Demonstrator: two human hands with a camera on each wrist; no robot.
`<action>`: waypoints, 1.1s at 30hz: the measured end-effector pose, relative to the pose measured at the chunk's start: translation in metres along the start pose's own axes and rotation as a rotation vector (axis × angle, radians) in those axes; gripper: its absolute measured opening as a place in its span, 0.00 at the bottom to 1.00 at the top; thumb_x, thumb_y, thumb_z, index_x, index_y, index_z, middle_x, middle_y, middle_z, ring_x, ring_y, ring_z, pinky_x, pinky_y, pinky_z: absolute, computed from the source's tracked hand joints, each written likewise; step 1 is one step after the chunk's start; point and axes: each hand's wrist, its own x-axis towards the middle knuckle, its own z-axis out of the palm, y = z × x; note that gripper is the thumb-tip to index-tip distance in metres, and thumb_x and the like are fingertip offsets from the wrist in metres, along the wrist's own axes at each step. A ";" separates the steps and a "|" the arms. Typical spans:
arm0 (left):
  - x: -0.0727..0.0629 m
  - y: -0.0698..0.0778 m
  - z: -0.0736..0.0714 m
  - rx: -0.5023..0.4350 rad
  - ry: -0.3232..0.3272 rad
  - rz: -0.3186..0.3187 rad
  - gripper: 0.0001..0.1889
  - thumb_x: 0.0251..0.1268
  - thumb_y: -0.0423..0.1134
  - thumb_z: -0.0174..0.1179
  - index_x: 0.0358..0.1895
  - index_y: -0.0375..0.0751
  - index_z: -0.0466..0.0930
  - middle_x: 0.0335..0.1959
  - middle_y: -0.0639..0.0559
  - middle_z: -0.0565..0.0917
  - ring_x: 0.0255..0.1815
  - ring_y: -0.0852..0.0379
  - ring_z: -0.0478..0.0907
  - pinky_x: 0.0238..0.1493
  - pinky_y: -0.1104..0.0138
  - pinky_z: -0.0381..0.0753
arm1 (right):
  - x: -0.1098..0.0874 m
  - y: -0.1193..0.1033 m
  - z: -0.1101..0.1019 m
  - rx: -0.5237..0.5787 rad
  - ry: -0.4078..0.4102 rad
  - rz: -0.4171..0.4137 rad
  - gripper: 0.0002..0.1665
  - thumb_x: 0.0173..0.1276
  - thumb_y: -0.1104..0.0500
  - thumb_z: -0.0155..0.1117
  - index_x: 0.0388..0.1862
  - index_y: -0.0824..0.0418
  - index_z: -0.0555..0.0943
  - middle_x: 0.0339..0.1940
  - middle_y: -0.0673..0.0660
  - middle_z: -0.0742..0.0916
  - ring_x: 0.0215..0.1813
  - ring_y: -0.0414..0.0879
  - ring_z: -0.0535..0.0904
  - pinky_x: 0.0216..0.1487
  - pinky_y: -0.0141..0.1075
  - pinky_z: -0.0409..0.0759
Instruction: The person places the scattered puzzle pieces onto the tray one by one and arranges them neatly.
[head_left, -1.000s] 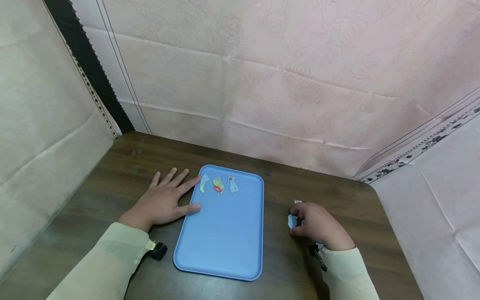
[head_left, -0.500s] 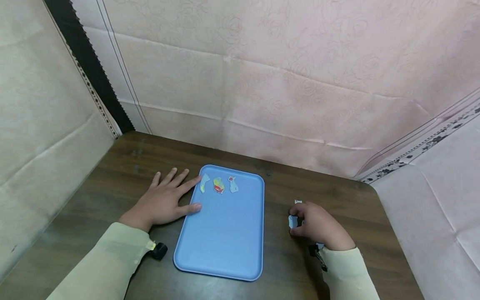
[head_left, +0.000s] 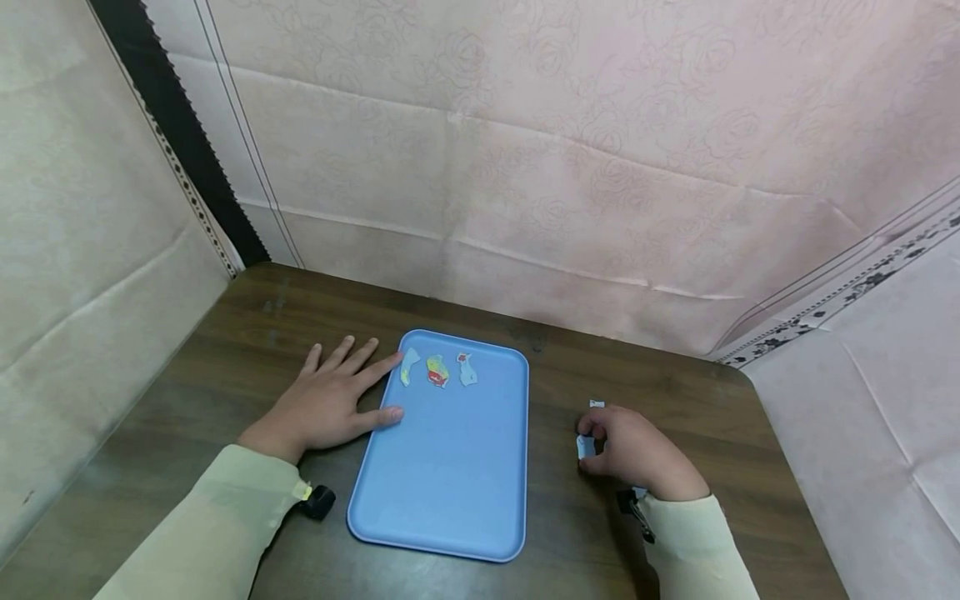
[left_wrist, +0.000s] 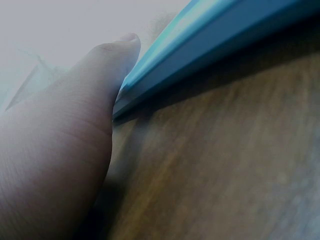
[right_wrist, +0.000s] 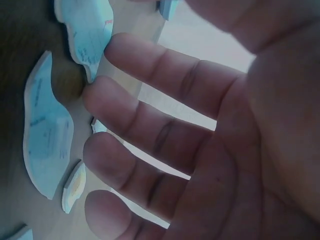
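Note:
My left hand (head_left: 322,408) lies with spread, straight fingers at the left side of a blue tray (head_left: 442,475). Its index finger and thumb touch the rim; the left wrist view shows the thumb (left_wrist: 112,62) against the tray's edge. My right hand (head_left: 641,450) is low over the table right of the tray. Between its index finger and thumb is a light blue puzzle piece (head_left: 585,448), apparently pinched by its edges. In the right wrist view the index fingertip meets that puzzle piece (right_wrist: 90,37); the thumb's tip is out of frame.
Near the tray's far edge lie three puzzle pieces: a curved one (head_left: 408,367), a red and yellow one (head_left: 437,372) and a pale blue one (head_left: 467,370). Several more lie by my right hand, including a wavy puzzle piece (right_wrist: 47,130) and a small white piece (head_left: 596,403).
The puzzle piece at my right fingertips has shifted slightly toward me, with the fingers curling a little more. My left hand and the tray stay practically in place.

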 end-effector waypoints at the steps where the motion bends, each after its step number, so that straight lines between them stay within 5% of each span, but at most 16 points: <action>1: 0.000 0.000 0.000 -0.001 0.000 0.000 0.52 0.71 0.90 0.45 0.93 0.75 0.50 0.96 0.43 0.53 0.96 0.29 0.41 0.87 0.21 0.32 | 0.000 0.000 0.001 0.000 -0.001 -0.003 0.22 0.60 0.60 0.89 0.50 0.53 0.88 0.41 0.53 0.87 0.41 0.45 0.79 0.43 0.42 0.82; 11: 0.000 0.001 0.000 -0.012 0.009 0.013 0.52 0.72 0.89 0.45 0.93 0.74 0.52 0.95 0.43 0.54 0.96 0.28 0.42 0.87 0.21 0.33 | 0.001 0.000 0.000 -0.030 0.013 -0.019 0.22 0.60 0.61 0.85 0.52 0.54 0.89 0.43 0.53 0.86 0.42 0.47 0.79 0.43 0.43 0.83; 22: -0.001 0.002 -0.003 -0.016 0.008 0.016 0.52 0.72 0.89 0.44 0.93 0.73 0.52 0.95 0.43 0.55 0.96 0.28 0.43 0.87 0.21 0.34 | 0.004 -0.014 -0.007 -0.029 0.160 -0.142 0.18 0.63 0.59 0.79 0.52 0.53 0.87 0.47 0.51 0.86 0.46 0.46 0.81 0.48 0.43 0.84; 33: -0.002 -0.001 -0.004 -0.015 0.011 0.024 0.51 0.72 0.89 0.45 0.93 0.74 0.52 0.95 0.44 0.55 0.96 0.29 0.43 0.87 0.21 0.34 | 0.018 -0.037 -0.012 -0.003 0.215 -0.185 0.18 0.63 0.59 0.77 0.52 0.50 0.86 0.41 0.51 0.82 0.39 0.46 0.77 0.40 0.40 0.80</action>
